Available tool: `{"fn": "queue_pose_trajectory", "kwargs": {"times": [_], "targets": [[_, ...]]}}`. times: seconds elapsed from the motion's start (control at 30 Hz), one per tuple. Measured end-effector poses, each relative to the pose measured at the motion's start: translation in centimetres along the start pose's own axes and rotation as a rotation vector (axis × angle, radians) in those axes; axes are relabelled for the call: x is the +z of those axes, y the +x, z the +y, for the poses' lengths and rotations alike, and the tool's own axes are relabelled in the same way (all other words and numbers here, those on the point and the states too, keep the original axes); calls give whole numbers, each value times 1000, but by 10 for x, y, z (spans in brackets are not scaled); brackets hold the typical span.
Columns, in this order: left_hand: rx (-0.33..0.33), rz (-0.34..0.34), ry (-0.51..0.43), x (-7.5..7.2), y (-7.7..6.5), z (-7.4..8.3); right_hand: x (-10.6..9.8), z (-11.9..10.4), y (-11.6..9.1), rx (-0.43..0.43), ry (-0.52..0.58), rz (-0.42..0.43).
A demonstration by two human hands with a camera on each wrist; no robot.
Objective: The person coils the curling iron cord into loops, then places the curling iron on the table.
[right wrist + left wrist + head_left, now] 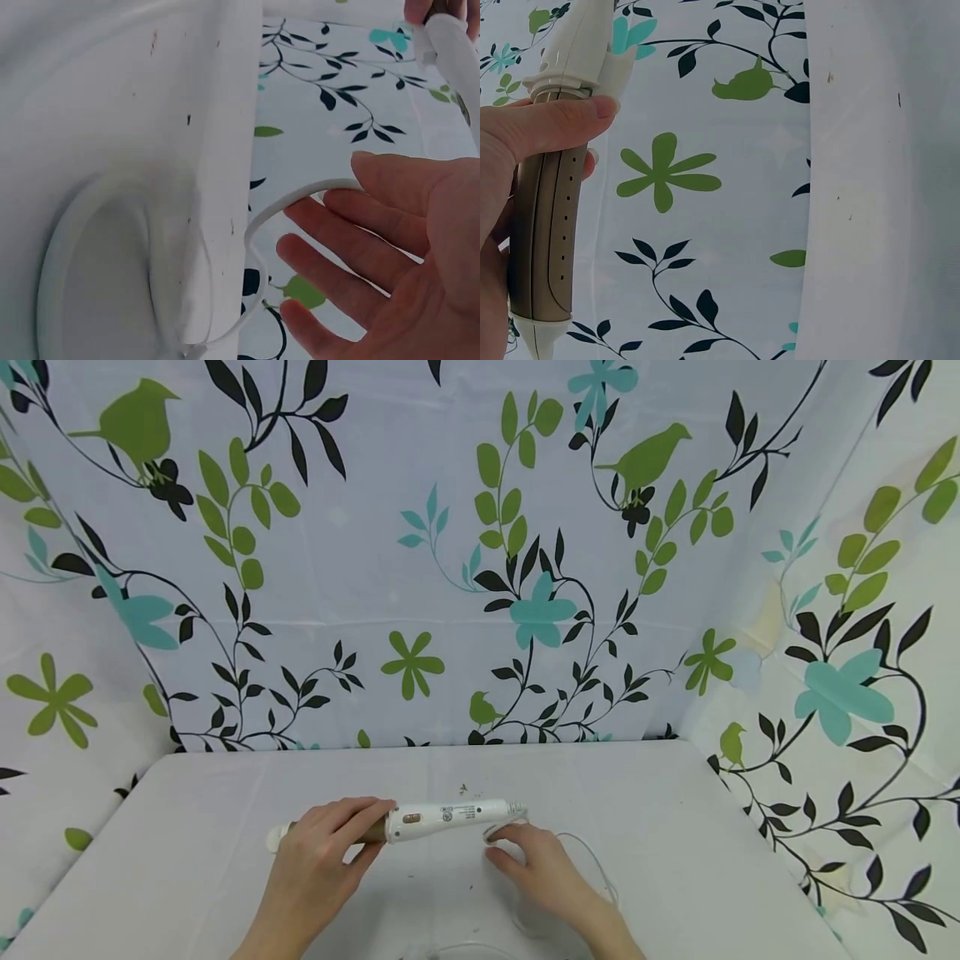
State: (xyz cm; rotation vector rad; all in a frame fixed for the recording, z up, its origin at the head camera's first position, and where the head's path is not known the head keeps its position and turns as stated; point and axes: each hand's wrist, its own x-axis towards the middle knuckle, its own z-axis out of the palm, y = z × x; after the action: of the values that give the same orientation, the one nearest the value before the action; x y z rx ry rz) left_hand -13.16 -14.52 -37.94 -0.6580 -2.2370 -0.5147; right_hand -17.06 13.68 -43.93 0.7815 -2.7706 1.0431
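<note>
A white curling iron (450, 815) is held sideways above the table, its cord end to the right. My left hand (318, 852) grips it round the bronze barrel (544, 225), which has a row of small dark holes. The white tip (276, 838) sticks out past that hand on the left. Just below the handle's cord end is my right hand (543, 868). In the right wrist view it pinches the white power cord (277, 206) between thumb and index finger, the other fingers loosely spread.
Loops of the cord lie on the white tabletop (225, 893) near the right forearm and the front edge. Small dark specks (462, 790) dot the surface. A cloth (345, 527) printed with leaves, birds and flowers hangs behind the table and along its sides.
</note>
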Motion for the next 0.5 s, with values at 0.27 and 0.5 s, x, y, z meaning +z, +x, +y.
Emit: {"fn": "queue_pose_trajectory", "kwargs": {"times": [0.27, 0.5], "targets": [[52, 68, 54, 3, 1, -2, 6, -8, 0, -5, 48, -55], [5, 9, 41, 2, -1, -3, 6, -19, -3, -41, 37, -100]]}}
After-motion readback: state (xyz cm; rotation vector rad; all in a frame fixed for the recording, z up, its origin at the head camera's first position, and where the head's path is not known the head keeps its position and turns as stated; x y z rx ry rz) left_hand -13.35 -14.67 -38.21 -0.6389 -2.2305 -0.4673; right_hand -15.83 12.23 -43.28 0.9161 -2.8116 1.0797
